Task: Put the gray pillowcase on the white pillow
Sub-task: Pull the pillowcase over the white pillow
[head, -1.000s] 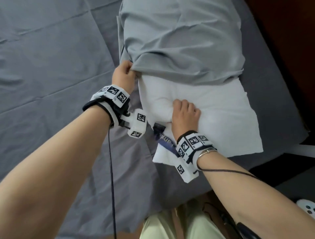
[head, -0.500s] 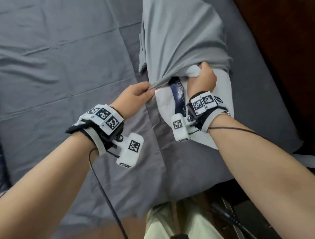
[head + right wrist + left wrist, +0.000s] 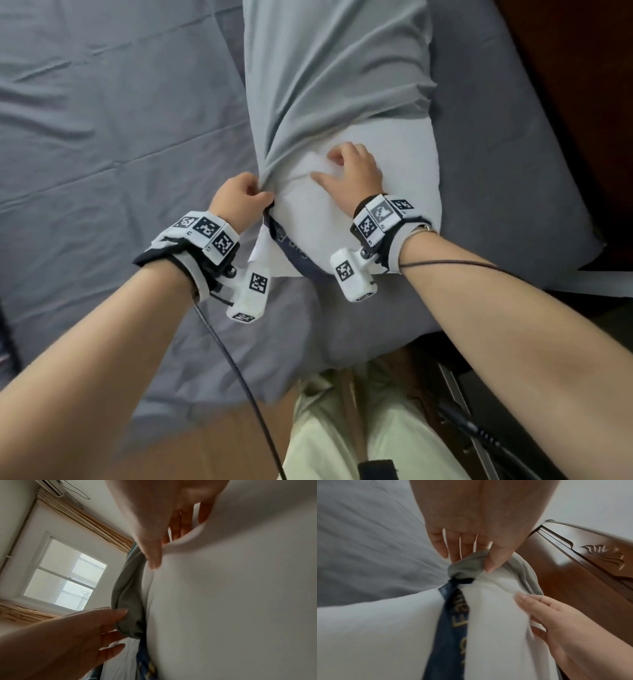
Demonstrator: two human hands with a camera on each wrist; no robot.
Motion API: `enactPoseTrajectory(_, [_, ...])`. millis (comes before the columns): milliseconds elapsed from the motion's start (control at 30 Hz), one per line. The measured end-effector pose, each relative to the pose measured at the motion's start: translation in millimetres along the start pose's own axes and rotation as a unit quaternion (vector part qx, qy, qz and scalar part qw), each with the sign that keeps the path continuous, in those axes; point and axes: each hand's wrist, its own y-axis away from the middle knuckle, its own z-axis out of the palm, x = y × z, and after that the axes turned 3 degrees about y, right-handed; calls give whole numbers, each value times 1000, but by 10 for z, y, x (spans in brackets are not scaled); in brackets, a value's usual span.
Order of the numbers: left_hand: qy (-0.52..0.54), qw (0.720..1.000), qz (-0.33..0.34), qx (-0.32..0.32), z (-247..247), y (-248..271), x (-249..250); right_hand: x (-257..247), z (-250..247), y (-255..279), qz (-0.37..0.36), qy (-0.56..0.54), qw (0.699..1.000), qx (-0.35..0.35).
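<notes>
Gray pillowcase (image 3: pixel 329 78) covers the far part of the white pillow (image 3: pixel 404 178), which lies on a gray bed sheet (image 3: pixel 102 137); near end bare, dark blue band (image 3: pixel 291 250) showing. Left hand (image 3: pixel 236 198) pinches the bunched pillowcase hem at the pillow's left edge. Right hand (image 3: pixel 356 171), fingers curled, grips a fold of the pillow fabric.

1. A dark gray bedsheet (image 3: pixel 102 144), creased, fills the head view from 9 to 12 o'clock.
2. A carved brown wooden headboard (image 3: pixel 583 577) sits at 3 o'clock in the left wrist view.
3. A window (image 3: pixel 65 580) lies at 9 o'clock in the right wrist view.
4. Wooden floor (image 3: pixel 212 452) shows at 6 o'clock.
</notes>
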Motion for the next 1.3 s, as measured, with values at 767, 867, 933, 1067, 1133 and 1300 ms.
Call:
enactPoseTrajectory(767, [-260,937,227,58,1165,-880,1886,1328,-297,471,188,-286,923,-174])
enactPoseTrajectory(867, [-268,940,208,30,1140,-965,2011,1186,-314,531,135,-220,951,-168])
enactPoseTrajectory(933, [-219,950,221,-10,1110,-925,2111,1075,-403,526,108,-173,969,-140])
enactPoseTrajectory(1067, [-112,933,320,-120,958,-657,2274,922,-689,224,73,-176,981,-32])
enactPoseTrajectory(1133, [-89,921,339,-168,862,-502,2321,945,-856,-2,107,-193,975,22])
enactPoseTrajectory(1300, [-100,913,328,-220,960,-406,2245,1114,-951,-125,145,-228,963,12])
